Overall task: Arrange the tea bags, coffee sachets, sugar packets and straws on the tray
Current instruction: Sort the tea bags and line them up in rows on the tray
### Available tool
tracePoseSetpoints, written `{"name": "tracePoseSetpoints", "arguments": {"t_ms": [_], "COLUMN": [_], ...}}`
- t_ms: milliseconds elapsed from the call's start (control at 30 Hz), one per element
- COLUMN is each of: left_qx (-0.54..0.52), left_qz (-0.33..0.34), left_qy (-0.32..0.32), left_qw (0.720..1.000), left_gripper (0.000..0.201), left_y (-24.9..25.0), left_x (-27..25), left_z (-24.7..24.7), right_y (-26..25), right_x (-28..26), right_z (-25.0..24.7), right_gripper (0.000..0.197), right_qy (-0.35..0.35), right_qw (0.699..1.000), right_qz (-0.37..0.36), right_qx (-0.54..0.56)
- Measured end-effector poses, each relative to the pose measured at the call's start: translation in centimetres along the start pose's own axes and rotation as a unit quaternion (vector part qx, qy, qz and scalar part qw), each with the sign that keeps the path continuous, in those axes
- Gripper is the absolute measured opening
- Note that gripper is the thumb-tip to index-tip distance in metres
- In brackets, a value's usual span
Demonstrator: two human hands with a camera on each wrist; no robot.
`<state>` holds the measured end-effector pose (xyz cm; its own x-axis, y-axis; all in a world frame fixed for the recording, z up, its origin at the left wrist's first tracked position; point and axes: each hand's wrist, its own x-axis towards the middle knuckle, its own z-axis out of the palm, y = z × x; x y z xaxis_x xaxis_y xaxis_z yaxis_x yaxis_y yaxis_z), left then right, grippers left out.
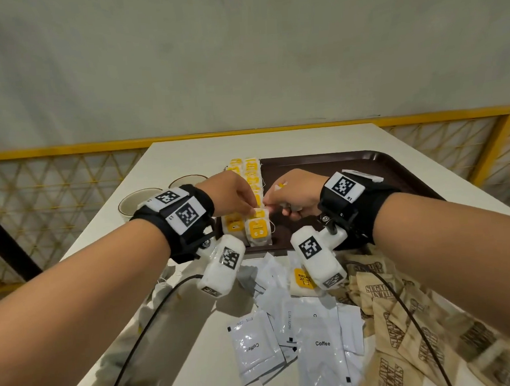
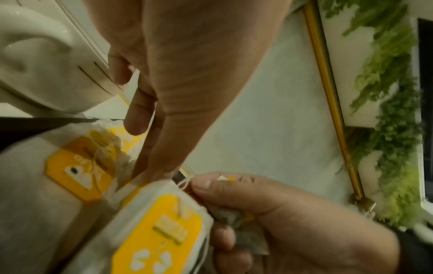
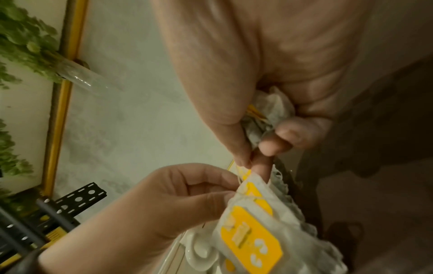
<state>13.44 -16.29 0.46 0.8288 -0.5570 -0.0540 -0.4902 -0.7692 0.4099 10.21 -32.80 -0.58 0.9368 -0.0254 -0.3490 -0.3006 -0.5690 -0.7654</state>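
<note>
Pinching at the far end of the nearest tea bag (image 1: 258, 227), the left hand (image 1: 233, 194) has its thumb and forefinger closed on the bag's top edge, while the right hand (image 1: 295, 194) nips the white string (image 2: 185, 182) at that same corner between thumb and forefinger. The right hand's other fingers (image 3: 295, 133) are curled into the palm around a crumpled tea bag (image 3: 269, 111). The nearest tea bag lies on the near left corner of the brown tray (image 1: 395, 169), its long axis running away from the person and its yellow tag facing up. It is the closest in a row of tea bags (image 1: 252, 175) that overlap one another along the tray's left edge, the row running from near to far; a second, shorter row sits just to its left. The rest of the tray's floor is bare brown. Two pale cups (image 1: 135, 201) stand on the white desk (image 1: 185, 155) just left of the tray. Nearer the person, off the tray, white coffee sachets (image 1: 322, 338) lie in a loose heap, with one more tea bag (image 1: 302, 281) at its far edge and brown sugar packets (image 1: 404, 312) scattered to the right. I cannot make out any straws.
</note>
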Motion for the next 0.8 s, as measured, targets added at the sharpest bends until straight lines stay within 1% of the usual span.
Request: {"name": "tracePoseSetpoints", "arguments": {"t_ms": [67,167,300,367,433,500,600,667,733,800], "left_qx": [0.025,0.040,0.090,0.097,0.089,0.084,0.092,0.094,0.079,0.057], "left_qz": [-0.009,-0.039,-0.056,-0.056,-0.050,-0.038,-0.027,-0.022,-0.020,-0.021], "left_qy": [0.015,0.014,-0.004,0.008,0.024,0.021,0.006,0.012,0.025,0.026], "left_qw": [1.000,0.998,0.994,0.994,0.995,0.996,0.995,0.995,0.996,0.998], "left_gripper": [0.002,0.011,0.016,0.016,0.016,0.016,0.017,0.016,0.013,0.009], "left_y": [0.0,-0.1,-0.3,-0.2,-0.1,0.0,0.1,0.0,-0.2,-0.2], "left_x": [0.4,0.8,1.2,1.5,1.7,1.8,1.9,2.0,1.9,1.7], "left_z": [0.3,0.5,0.6,0.4,0.0,-0.3,-0.4,-0.5,-0.8,-1.2], "right_y": [0.1,0.4,0.6,0.8,0.9,0.8,0.6,0.4,0.2,0.3], "right_x": [-0.1,-0.5,-1.2,-1.2,-1.1,-0.9,-0.8,-1.0,-1.6,-2.3], "right_z": [-0.2,-0.6,-0.5,-0.1,0.4,0.9,1.0,0.5,-0.2,-0.6], "right_gripper": [0.022,0.025,0.015,0.019,0.027,0.029,0.026,0.018,0.012,0.016], "right_qy": [0.005,0.012,-0.076,-0.095,-0.093,-0.083,-0.068,-0.065,-0.084,-0.123], "right_qw": [1.000,1.000,0.994,0.990,0.990,0.989,0.989,0.991,0.988,0.982], "right_qz": [-0.007,-0.013,-0.021,-0.025,-0.030,-0.035,-0.032,-0.037,-0.044,-0.040], "right_qx": [0.008,-0.002,-0.077,-0.098,-0.104,-0.115,-0.124,-0.114,-0.120,-0.140]}}
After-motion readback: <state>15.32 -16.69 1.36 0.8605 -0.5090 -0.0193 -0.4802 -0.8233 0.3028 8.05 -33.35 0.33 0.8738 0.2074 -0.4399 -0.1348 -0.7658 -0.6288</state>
